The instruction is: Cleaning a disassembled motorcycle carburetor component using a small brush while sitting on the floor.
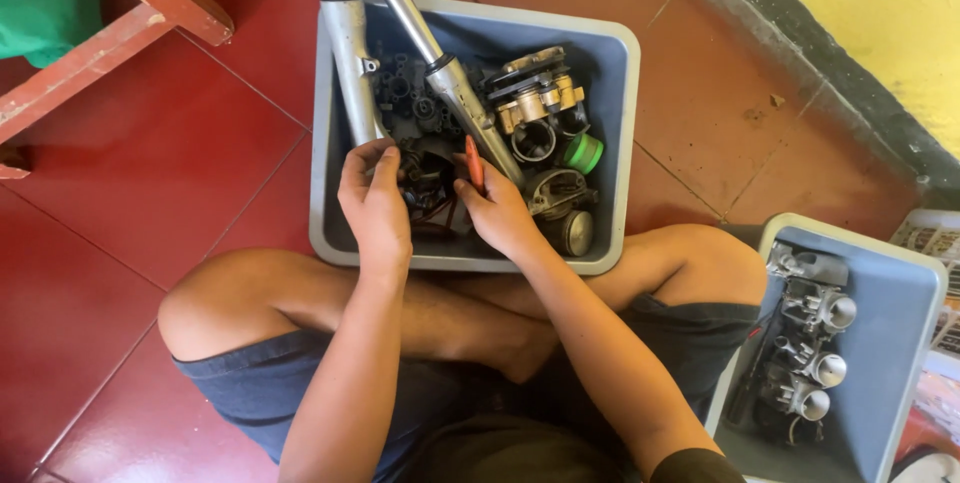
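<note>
Person sits cross-legged on the red tile floor (150,173), grey plastic bin (625,143) on the floor right in front of the shins, touching the legs at its near edge. Both hands are down in the near half of the bin. Left hand (375,198) is curled, fingers closed over a dark metal engine part (428,183) near the bin's near-left corner; exact grip is hidden by the hand. Right hand (500,213) is closed around a red-handled tool (474,165), handle sticking up between thumb and fingers, tip down at the same dark part. Two silver fork tubes (455,83) lean out over the bin's far edge, lower ends buried in the parts. Right half of the bin: brass-coloured carburettor body (540,98), green cap (583,153), round metal housings (565,208) toward the near-right corner. Handling call: the dark part looks like cast metal, stiff, fairly heavy for its size, probably oily and slippery, with thin wires or hoses on it, so better held by the solid body than by the loose bits. Second grey bin (900,293) at the person's right holds a bank of silver carburettors (815,343). Red wooden stool leg (100,53) at the floor's far-left.
</note>
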